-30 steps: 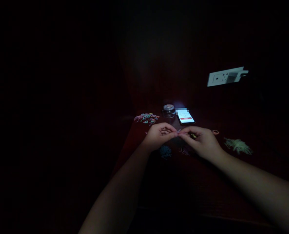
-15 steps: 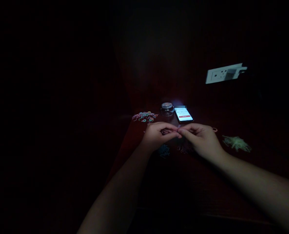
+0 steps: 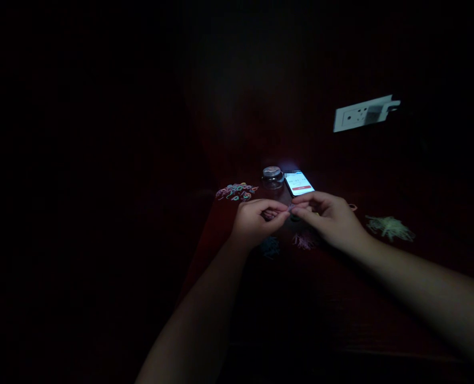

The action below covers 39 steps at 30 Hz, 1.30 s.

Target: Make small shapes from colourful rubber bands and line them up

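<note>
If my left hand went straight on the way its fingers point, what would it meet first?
Probably your right hand, which faces it across a small purple piece, though the dark makes depth hard to judge.

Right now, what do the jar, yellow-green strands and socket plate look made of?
Jar: clear glass or plastic, glossy; see-through side with highlights. Yellow-green strands: possibly rubber or soft plastic; thin, loosely heaped, finish too dim to tell. Socket plate: probably smooth plastic; even, pale face.

Ahead of me a phone (image 3: 299,183), screen lit, sits on the dark red table (image 3: 215,229), a clear lidded jar (image 3: 272,178) just left of it. Up to my right I see a white socket (image 3: 352,117) on the wall (image 3: 320,141).
</note>
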{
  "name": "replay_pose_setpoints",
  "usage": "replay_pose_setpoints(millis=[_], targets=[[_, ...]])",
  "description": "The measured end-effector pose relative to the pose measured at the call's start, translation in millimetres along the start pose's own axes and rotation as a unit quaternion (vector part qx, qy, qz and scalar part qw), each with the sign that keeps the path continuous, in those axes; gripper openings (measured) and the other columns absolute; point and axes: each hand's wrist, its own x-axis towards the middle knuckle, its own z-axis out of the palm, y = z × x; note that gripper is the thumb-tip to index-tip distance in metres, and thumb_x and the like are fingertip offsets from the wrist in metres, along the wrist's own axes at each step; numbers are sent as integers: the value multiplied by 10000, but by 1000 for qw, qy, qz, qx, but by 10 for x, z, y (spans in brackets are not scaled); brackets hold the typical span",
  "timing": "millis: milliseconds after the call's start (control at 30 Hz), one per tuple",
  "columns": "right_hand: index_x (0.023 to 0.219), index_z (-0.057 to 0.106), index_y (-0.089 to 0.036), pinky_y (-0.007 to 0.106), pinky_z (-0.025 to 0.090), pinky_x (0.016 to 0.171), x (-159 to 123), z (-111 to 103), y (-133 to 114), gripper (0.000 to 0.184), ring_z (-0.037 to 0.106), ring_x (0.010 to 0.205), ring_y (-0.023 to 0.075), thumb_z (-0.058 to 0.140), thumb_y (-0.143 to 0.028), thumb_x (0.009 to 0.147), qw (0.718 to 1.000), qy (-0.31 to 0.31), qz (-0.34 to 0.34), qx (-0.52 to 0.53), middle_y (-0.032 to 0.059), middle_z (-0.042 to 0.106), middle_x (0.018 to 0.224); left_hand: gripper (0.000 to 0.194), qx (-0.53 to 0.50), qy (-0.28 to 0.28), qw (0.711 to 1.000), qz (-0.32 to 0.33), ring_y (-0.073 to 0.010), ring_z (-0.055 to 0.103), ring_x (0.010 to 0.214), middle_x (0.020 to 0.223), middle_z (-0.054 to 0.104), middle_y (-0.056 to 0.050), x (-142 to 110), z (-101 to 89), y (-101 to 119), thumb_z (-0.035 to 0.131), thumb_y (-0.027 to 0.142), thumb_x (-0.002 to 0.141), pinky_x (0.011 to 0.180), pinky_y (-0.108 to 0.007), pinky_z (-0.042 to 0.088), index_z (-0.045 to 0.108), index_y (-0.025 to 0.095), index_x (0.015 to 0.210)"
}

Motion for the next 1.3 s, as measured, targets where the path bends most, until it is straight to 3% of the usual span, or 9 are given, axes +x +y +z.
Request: replay_pose_setpoints(millis=[233, 467, 600, 700, 867, 1300], targets=[[1028, 713, -186, 357, 552, 751, -1, -30, 9, 320, 675, 805, 202, 697, -388, 781, 999, -20, -23, -13, 78, 735, 914, 132, -19, -22, 1000, 3, -118, 671, 651, 803, 744, -54, 3, 6, -22, 712, 246, 756, 634, -235, 568, 733, 149, 842], [1059, 696, -175, 321, 525, 705, -5, -43, -54, 299, 637, 757, 177, 648, -281, 784, 995, -68, -47, -47, 65, 701, 859, 132, -13, -11, 1000, 10, -120, 677, 656, 817, 747, -61, -2, 13, -17, 703, 245, 765, 640, -239, 574, 732, 148, 850], [1102, 662, -178, 295, 499, 625, -18, -38, -51, 337, 576, 628, 134, 652, -263, 776, 994, -92, -53, -6, 19, 641, 746, 124, 4, -17, 1000, 18, -122, 684, 666, 815, 749, -54, 7, 7, 0, 699, 254, 770, 632, -229, 574, 731, 155, 837], [1054, 672, -183, 295, 487, 622, -18, -27, -32, 296, 568, 633, 134, 676, -304, 784, 995, -75, -63, 6, 13, 627, 728, 96, 23, -14, 999, 26, -113, 678, 643, 787, 746, -40, 12, 0, 0, 696, 225, 762, 618, -218, 575, 728, 162, 827], [883, 710, -173, 304, 463, 655, -3, -45, -30, 155, 582, 687, 151, 657, -299, 809, 994, -36, -83, -64, 26, 662, 740, 93, 35, -20, 999, 28, -99, 665, 608, 747, 737, -26, 8, 5, -15, 704, 211, 749, 605, -206, 578, 725, 162, 825], [862, 713, -164, 323, 486, 706, 26, -103, 4, 188, 643, 766, 189, 650, -335, 816, 991, -31, -80, -105, 61, 717, 828, 112, 33, -13, 999, 22, -101, 667, 616, 750, 736, -41, -10, 20, -27, 704, 229, 754, 600, -201, 573, 718, 150, 832]])
